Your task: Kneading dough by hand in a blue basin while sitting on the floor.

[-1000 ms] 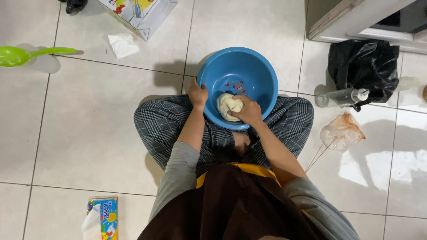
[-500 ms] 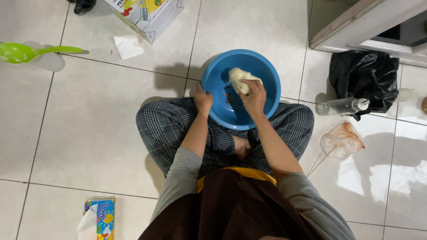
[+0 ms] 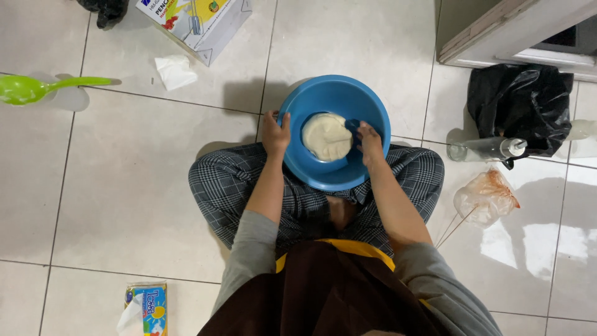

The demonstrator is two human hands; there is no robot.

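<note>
A round blue plastic basin [image 3: 329,93] rests on the tiled floor in front of my crossed legs in checked trousers. A flattened pale lump of dough [image 3: 326,136] lies inside it. My left hand [image 3: 275,133] grips the basin's left rim. At the right side of the dough, my right hand [image 3: 369,142] is inside the basin with fingers curled down against the wall, holding nothing.
A green ladle [image 3: 37,88] lies at the far left, a crumpled tissue [image 3: 175,71] and a printed carton [image 3: 198,20] at the top. A black bag [image 3: 519,109], a clear bottle [image 3: 488,149] and a clear plastic bag [image 3: 485,196] sit on the right. A tissue pack [image 3: 144,308] lies at bottom left.
My right hand held the dough lump up above the basin; now the dough lies flat in the basin and the hand has let go. My left hand stayed on the rim.
</note>
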